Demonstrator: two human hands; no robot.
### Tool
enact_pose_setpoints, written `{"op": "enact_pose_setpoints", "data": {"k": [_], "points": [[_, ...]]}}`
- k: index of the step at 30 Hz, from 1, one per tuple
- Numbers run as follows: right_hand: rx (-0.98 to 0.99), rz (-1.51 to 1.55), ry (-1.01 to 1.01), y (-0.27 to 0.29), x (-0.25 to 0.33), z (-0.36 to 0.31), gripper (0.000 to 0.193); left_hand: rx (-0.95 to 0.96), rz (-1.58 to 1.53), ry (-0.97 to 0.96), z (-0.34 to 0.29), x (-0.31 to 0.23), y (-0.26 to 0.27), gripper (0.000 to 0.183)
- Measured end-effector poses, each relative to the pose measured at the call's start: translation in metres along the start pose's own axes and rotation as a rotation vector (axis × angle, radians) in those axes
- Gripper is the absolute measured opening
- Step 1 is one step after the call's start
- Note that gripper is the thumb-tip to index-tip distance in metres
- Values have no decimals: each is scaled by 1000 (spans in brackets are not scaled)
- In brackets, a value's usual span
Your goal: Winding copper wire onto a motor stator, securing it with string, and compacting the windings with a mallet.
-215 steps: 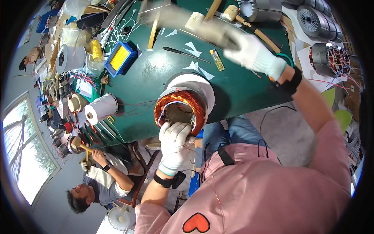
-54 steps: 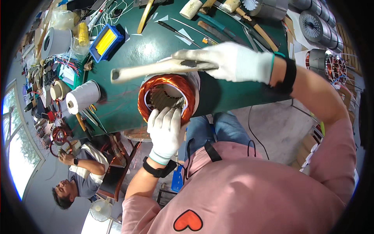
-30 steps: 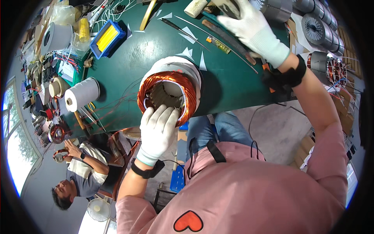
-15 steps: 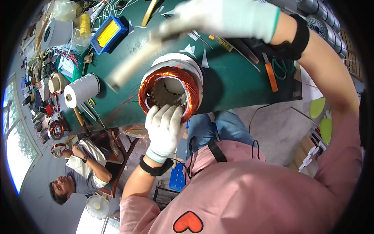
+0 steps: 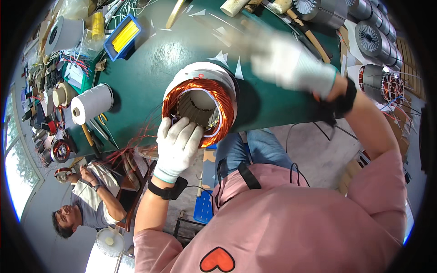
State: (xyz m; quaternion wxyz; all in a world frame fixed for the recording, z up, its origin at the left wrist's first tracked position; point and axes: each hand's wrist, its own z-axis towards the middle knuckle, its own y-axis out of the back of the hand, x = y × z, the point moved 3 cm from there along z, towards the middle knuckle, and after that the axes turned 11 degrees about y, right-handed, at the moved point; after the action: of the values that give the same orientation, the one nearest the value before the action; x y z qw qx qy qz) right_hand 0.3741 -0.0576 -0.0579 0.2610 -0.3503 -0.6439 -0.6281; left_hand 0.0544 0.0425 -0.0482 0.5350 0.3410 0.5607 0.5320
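Note:
A motor stator [image 5: 224, 107] with a thick ring of copper winding stands at the bench's near edge, its slotted bore facing me. My gloved left hand [image 5: 176, 148] grips the lower left of the winding, fingertips over the inner rim and thumb hidden. Loose copper wires [image 5: 141, 139] trail out beside it. Up and right of the stator, my gloved right hand [image 5: 291, 63] is smeared by motion. Its fingers close round a pale wooden stick-like tool [image 5: 227, 43], which shows only as a faint streak above the bench, apart from the stator.
Upon the green bench [image 5: 150, 86] lie paper scraps [image 5: 220, 58], a blue tray [image 5: 122, 37] of yellow strips and a white spool [image 5: 92, 103]. Stator cores [image 5: 371, 36] line the far right. Another person [image 5: 98, 193] sits at the left with a wound ring.
My right hand has swung right and nearer me, drawing the wooden tool away from above the stator's left side. My left hand has slid slightly left along the winding.

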Motion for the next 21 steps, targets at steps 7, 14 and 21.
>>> {"op": "enact_pose_setpoints", "data": {"k": [7,14,21], "points": [[-182,297,-309,8,-6,-33,69,-25,-21,95,3,-21,-1,49],[-53,386,72,-39,35,-95,75,-57,-91,324,14,-54,1,50],[-465,1692,-415,7,54,-126,58,103,10,219,23,-46,29,54]]}}
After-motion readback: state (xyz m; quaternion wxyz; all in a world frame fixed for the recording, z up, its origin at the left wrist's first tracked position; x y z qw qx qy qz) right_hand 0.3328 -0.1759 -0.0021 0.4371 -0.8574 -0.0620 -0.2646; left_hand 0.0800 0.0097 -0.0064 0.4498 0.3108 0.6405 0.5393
